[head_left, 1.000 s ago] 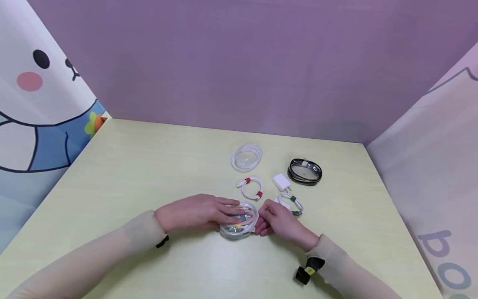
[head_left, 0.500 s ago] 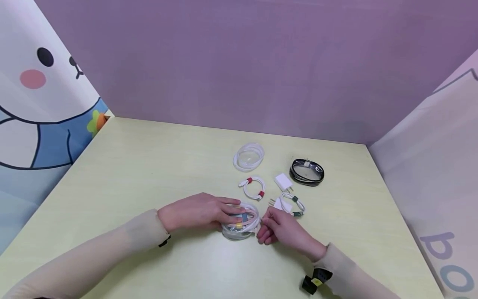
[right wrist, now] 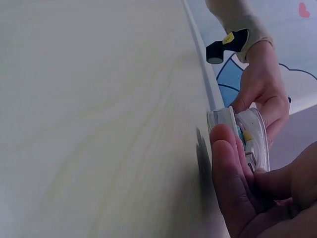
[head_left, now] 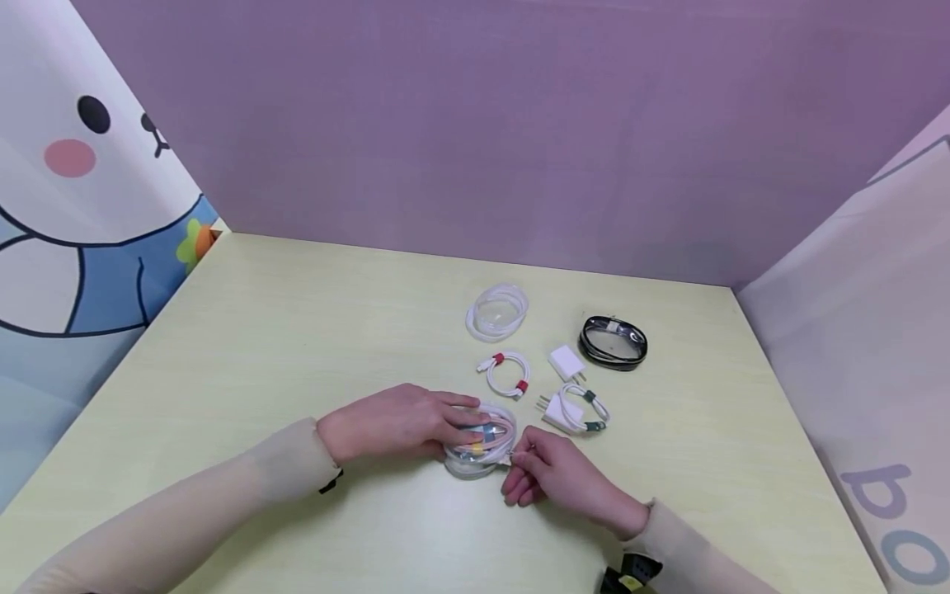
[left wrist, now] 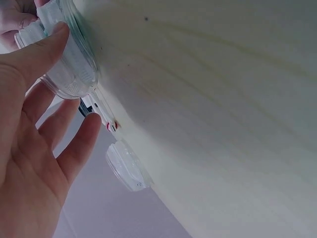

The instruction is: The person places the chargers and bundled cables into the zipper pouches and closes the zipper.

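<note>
A coiled white and pinkish cable [head_left: 499, 429] with yellow and blue bits lies in a clear round plastic case [head_left: 469, 470] near the front middle of the table. From the left, my left hand [head_left: 401, 421] holds the case, fingers across its top and thumb against its side; the left wrist view shows that thumb [left wrist: 47, 52] on the clear wall. At the case's right edge, my right hand [head_left: 558, 474] pinches the cable's end between thumb and forefinger. A metal USB plug [right wrist: 251, 161] shows beside the right thumb in the right wrist view.
Behind the hands lie a small white cable with red ties [head_left: 508, 375], a clear round case with a white coil [head_left: 497, 313] and a black coiled cable [head_left: 613, 343]. Two white chargers [head_left: 567, 363] and a cable with green ties [head_left: 594, 426] sit right of centre. A purple wall [head_left: 475, 148] bounds the back.
My right hand has shifted slightly toward the front along the case's right edge, uncovering more of the nearer white charger. The left hand stays on the case; the view has shifted a little.
</note>
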Demonstrator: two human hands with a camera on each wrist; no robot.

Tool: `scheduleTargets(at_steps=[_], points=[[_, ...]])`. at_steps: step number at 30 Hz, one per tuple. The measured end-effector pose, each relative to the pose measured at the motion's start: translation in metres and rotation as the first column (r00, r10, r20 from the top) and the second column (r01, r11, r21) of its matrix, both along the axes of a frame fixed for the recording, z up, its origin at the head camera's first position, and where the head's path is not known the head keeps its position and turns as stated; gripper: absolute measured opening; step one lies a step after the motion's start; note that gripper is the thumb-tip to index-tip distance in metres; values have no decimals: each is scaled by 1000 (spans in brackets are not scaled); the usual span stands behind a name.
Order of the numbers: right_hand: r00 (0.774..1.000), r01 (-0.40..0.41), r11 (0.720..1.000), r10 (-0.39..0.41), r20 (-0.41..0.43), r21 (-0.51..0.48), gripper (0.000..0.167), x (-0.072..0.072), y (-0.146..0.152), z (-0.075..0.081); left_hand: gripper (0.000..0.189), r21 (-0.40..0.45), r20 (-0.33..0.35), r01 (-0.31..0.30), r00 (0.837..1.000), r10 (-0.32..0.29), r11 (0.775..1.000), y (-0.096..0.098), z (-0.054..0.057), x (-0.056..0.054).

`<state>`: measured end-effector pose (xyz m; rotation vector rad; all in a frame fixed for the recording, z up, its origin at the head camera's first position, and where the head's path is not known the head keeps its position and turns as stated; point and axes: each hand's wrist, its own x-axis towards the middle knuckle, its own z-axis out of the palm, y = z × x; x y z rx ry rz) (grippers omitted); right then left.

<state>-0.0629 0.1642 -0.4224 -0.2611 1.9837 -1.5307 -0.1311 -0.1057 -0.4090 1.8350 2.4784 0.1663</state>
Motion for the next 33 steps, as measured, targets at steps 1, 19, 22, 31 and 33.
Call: scheduleTargets(at_steps=[1,19,22,31,33], points=[[1000,6,1000,-6,3,-3,13,0,0,0,45,3,1,1,1000,-1,1000,0,0,0],[996,36,995,-29,78,-89,12,-2,0,-5,53,95,41,-102,994,99,990,18,0,15],[997,31,994,-24,68,-100,12,-2,-2,-4,51,105,34,-154,988,151,982,29,-3,19],[1000,-17,1000,17,-18,-4,12,-2,-4,-7,41,123,-69,-192,977,202,974,40,-6,25],[999,-26,1000,27,-34,10,12,-2,-3,-7,41,126,-80,-187,977,198,974,40,-6,25]])
